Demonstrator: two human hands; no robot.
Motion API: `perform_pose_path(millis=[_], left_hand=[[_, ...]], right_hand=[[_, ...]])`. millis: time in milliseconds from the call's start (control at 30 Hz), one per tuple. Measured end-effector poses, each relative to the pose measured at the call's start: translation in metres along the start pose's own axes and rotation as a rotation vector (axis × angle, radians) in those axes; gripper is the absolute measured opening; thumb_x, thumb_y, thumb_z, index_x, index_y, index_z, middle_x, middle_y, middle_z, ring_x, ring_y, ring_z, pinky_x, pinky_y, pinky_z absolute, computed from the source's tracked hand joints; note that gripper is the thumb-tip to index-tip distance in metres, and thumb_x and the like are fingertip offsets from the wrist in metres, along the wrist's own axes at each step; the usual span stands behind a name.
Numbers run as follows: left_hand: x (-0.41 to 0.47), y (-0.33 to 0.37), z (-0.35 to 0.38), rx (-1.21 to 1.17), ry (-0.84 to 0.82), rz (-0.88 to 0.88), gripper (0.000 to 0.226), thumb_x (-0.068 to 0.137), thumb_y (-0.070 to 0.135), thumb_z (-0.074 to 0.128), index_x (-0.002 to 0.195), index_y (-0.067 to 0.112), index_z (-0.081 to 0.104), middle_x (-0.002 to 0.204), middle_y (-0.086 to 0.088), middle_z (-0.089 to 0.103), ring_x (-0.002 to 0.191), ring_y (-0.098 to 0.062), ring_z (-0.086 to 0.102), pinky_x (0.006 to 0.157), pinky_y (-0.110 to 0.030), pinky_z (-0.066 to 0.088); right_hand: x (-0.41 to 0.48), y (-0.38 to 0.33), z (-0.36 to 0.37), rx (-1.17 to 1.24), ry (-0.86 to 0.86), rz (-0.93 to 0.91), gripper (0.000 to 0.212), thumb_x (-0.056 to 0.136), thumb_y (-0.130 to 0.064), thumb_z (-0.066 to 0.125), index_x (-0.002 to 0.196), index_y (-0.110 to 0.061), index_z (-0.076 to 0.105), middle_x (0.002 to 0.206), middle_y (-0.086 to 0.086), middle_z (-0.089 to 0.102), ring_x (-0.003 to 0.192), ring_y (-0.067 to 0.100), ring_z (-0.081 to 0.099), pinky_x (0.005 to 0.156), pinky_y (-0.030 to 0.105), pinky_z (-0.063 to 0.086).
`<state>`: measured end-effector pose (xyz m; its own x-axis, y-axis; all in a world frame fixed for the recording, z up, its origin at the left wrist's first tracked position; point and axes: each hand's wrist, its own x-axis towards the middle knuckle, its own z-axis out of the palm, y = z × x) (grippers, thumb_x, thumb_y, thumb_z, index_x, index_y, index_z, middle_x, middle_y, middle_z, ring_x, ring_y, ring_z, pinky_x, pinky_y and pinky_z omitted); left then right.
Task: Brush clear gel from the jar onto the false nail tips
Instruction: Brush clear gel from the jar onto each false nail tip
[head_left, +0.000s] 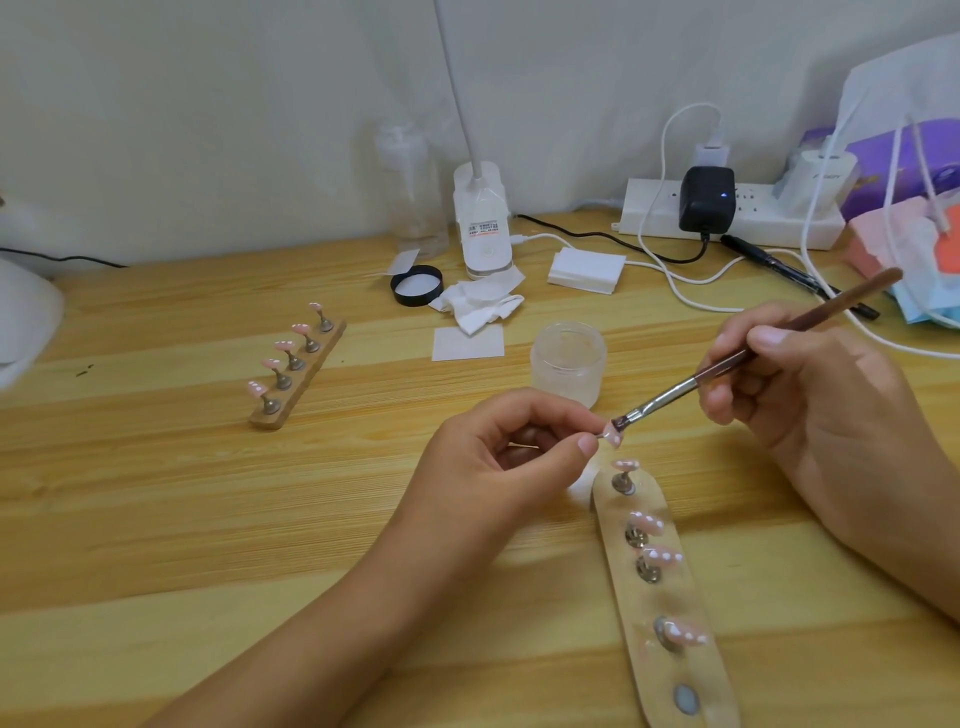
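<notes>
**Clutter on the wooden table (182, 493)**

A white power strip (652, 208) lay by the wall, a black adapter (706, 200) plugged in. Left of it stood a white lamp base (482, 223) and a clear bottle (413, 192). A crumpled wipe (480, 306) and a black pen (779, 270) lay nearer.

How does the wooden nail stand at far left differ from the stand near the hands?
The far stand carries five pink tips, every post filled; the near stand carries four, its nearest mount bare. The far stand lies apart from both hands; the near stand lies beside the left hand, which pinches a loose tip against the brush in the right hand. Both are wooden strips with metal posts.
</notes>
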<state>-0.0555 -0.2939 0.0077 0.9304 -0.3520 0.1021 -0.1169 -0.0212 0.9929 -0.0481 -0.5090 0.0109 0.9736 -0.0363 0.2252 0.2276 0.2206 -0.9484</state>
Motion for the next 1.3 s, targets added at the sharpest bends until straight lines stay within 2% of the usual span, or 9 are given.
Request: perform_pose_path(millis=[133,267,400,500,667,867,1033,1200,1300], left_hand=[[-0.0004,0.0001,0.0001,0.005,0.004,0.0,0.013,0.086,0.006,0.07,0.085,0.018,0.075,0.087,-0.007,0.071,0.077,-0.003,0.06,0.071,-0.012,0.047],[0.0005,0.0013,0.0004,0.002,0.002,-0.006,0.012,0.081,0.013,0.071,0.082,0.024,0.076,0.081,0.008,0.071,0.075,0.001,0.061,0.07,-0.01,0.047],[0.0009,0.0002,0.0008,0.003,0.003,-0.001,0.011,0.08,0.016,0.069,0.082,0.025,0.076,0.082,0.003,0.071,0.076,-0.001,0.059,0.069,-0.012,0.047],[0.0002,0.0001,0.0006,0.005,-0.002,-0.007,0.011,0.083,0.014,0.07,0.082,0.023,0.075,0.077,0.009,0.067,0.072,0.0,0.056,0.067,-0.011,0.045],[0.0004,0.0001,0.0006,0.016,0.006,-0.014,0.01,0.079,0.019,0.069,0.081,0.027,0.075,0.077,0.011,0.067,0.071,0.001,0.057,0.067,-0.011,0.046],[-0.0001,0.0,0.0001,0.006,-0.008,-0.008,0.01,0.081,0.017,0.069,0.082,0.024,0.075,0.077,0.009,0.067,0.072,0.0,0.057,0.067,-0.011,0.045],[0.0003,0.0008,0.0007,-0.008,0.012,-0.026,0.011,0.079,0.019,0.068,0.079,0.028,0.075,0.078,0.007,0.068,0.072,-0.001,0.057,0.068,-0.012,0.047],[-0.0004,0.0003,-0.0002,-0.008,0.01,-0.039,0.011,0.087,0.011,0.071,0.084,0.021,0.074,0.081,0.008,0.07,0.076,-0.003,0.061,0.072,-0.015,0.047],[-0.0005,0.0006,-0.0003,-0.01,0.011,-0.042,0.011,0.087,0.01,0.069,0.085,0.02,0.074,0.081,0.01,0.071,0.076,-0.002,0.061,0.072,-0.014,0.048]], right_hand=[[0.0011,0.0,-0.0024,0.005,0.067,-0.021,0.031,0.087,-0.015,0.045,0.069,-0.022,0.07,0.06,0.003,0.06,0.057,0.014,0.057,0.057,0.019,0.049],[-0.0017,0.0005,0.0007,-0.021,-0.021,-0.044,0.034,0.088,-0.013,0.044,0.07,-0.022,0.071,0.059,0.003,0.061,0.056,0.014,0.058,0.056,0.019,0.049],[-0.0017,0.0015,0.0001,-0.032,0.023,-0.047,0.032,0.089,-0.015,0.046,0.072,-0.022,0.071,0.062,0.002,0.063,0.059,0.014,0.06,0.058,0.02,0.051],[-0.0005,0.0013,-0.001,-0.023,0.06,-0.055,0.031,0.09,-0.016,0.046,0.073,-0.022,0.071,0.063,0.002,0.063,0.059,0.014,0.059,0.059,0.02,0.05],[-0.0038,0.0007,0.0027,-0.033,-0.053,-0.076,0.028,0.089,-0.016,0.049,0.073,-0.023,0.072,0.061,0.002,0.063,0.058,0.013,0.059,0.058,0.019,0.05],[-0.0012,0.0018,-0.0004,-0.031,0.046,-0.077,0.03,0.091,-0.016,0.047,0.075,-0.023,0.071,0.062,0.002,0.063,0.059,0.014,0.059,0.059,0.02,0.05],[-0.0038,0.0001,0.0029,-0.016,-0.06,-0.077,0.02,0.085,-0.025,0.054,0.077,-0.023,0.072,0.064,0.003,0.064,0.06,0.014,0.061,0.059,0.02,0.05],[-0.0004,0.0019,0.0004,-0.013,0.039,-0.059,0.033,0.09,-0.015,0.046,0.073,-0.024,0.073,0.064,0.0,0.065,0.061,0.013,0.062,0.06,0.02,0.052],[0.0004,-0.0003,0.0012,0.067,0.018,-0.034,0.035,0.088,-0.013,0.043,0.072,-0.022,0.072,0.063,0.003,0.064,0.06,0.014,0.061,0.059,0.02,0.051]])
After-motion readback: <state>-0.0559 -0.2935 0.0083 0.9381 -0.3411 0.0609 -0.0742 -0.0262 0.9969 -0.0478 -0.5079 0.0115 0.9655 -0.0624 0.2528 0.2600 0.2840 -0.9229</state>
